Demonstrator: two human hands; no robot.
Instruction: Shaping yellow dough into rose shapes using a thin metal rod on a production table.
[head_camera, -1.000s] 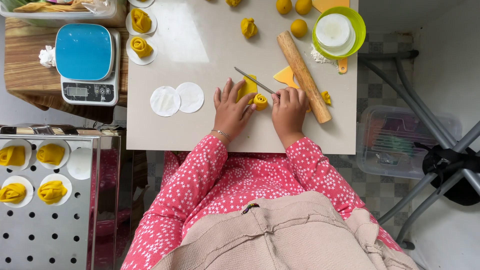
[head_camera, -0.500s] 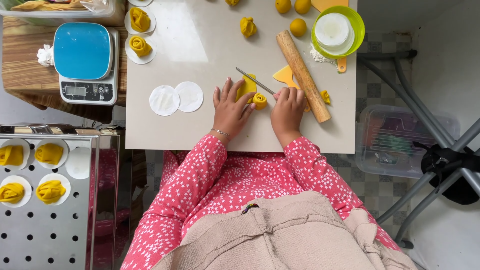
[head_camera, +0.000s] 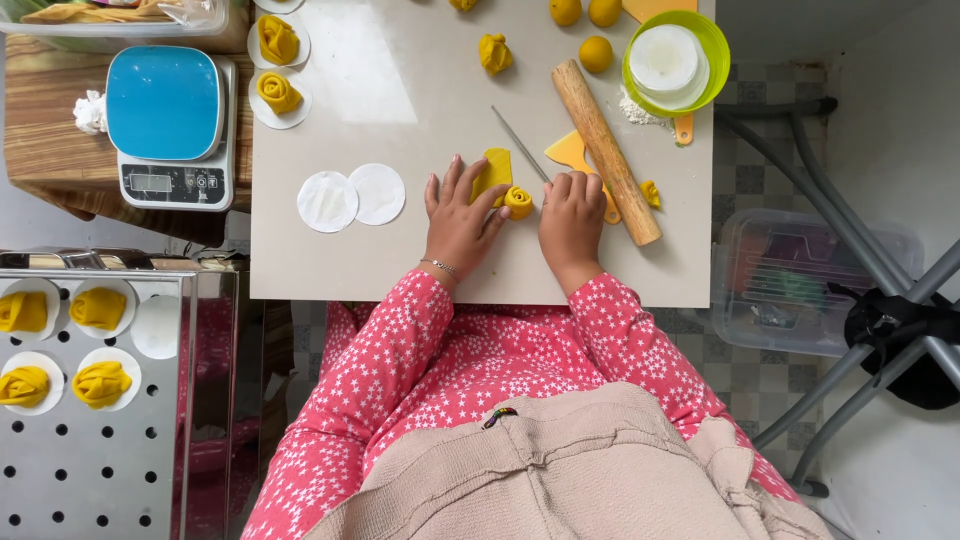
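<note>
- Left hand (head_camera: 458, 222) lies flat at frame centre, fingers spread apart, touching the rolled yellow dough (head_camera: 517, 201).
- Right hand (head_camera: 571, 218), fingers curled together, rests beside the roll, on the surface (head_camera: 400, 255).

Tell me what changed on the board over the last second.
Hardly anything. The left hand and right hand stay flat on the board either side of the dough roll, fingers touching it; nothing was picked up or let go. The rolling pin, paper rounds, scale and green bowl stayed put.
</note>
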